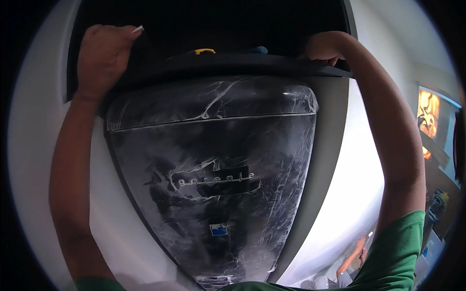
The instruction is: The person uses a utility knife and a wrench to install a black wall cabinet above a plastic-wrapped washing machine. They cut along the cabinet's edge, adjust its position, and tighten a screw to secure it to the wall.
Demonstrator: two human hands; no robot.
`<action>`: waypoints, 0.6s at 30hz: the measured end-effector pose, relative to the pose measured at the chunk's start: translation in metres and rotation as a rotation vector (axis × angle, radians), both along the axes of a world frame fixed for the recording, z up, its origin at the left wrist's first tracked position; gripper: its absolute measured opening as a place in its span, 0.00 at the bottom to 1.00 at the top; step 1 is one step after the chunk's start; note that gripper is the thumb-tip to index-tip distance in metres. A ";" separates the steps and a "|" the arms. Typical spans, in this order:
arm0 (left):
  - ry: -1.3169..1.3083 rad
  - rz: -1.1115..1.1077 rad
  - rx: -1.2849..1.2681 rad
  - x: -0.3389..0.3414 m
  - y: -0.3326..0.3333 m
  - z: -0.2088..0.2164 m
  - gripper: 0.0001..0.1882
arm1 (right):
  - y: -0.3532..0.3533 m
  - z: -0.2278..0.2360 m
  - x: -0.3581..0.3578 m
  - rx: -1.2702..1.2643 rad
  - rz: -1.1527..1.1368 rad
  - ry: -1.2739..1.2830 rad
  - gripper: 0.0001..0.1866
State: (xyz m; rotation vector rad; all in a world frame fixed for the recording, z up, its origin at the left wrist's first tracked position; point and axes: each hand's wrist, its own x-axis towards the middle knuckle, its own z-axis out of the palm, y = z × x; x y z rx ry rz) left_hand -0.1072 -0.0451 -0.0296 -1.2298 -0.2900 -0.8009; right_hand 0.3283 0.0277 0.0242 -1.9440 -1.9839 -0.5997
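Raised at the upper left, my left hand is closed, with a small white piece sticking out between thumb and fingers. Its exact kind is too small to make out. My right hand is at the right end of a dark shelf edge, its fingers curled downward and partly lost in shadow. What those fingers hold, if anything, does not show. Between and below the arms stands a black fridge with a rounded top, wrapped in wrinkled clear film. On the dark ledge lie a yellow object and a blue-grey object.
A dark recess opens above the fridge. White walls flank it on the left and right. At lower right, another person holds a thin stick-like tool. Farther right, a lit orange-patterned panel hangs on the wall.
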 end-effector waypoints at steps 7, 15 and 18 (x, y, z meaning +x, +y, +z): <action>-0.067 -0.016 -0.156 -0.008 0.025 -0.016 0.05 | -0.011 -0.008 0.032 0.021 0.215 0.138 0.31; -0.437 -0.153 -0.752 -0.006 0.035 -0.016 0.20 | -0.022 -0.018 0.052 0.024 0.169 -0.079 0.25; -0.430 -0.198 -0.881 -0.008 0.038 -0.014 0.18 | -0.012 -0.017 0.073 0.078 0.318 -0.168 0.29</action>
